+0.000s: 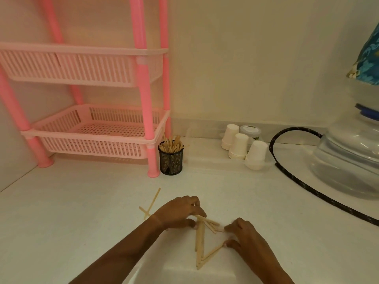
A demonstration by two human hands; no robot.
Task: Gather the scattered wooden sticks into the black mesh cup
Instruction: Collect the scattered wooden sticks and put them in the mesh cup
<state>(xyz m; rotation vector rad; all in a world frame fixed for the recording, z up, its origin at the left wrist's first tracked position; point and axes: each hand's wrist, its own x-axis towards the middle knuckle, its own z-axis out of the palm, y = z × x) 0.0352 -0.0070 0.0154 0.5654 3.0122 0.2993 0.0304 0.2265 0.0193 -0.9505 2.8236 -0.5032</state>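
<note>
1. The left hand (180, 212) pinches a bundle of wooden sticks (207, 223) at its far end.
2. The right hand (244, 235) grips the bundle's right end.
3. Loose sticks (200, 247) run near-to-far between the hands.
4. The black mesh cup (171, 158) stands far, slightly left; the left hand is nearer it.
</note>
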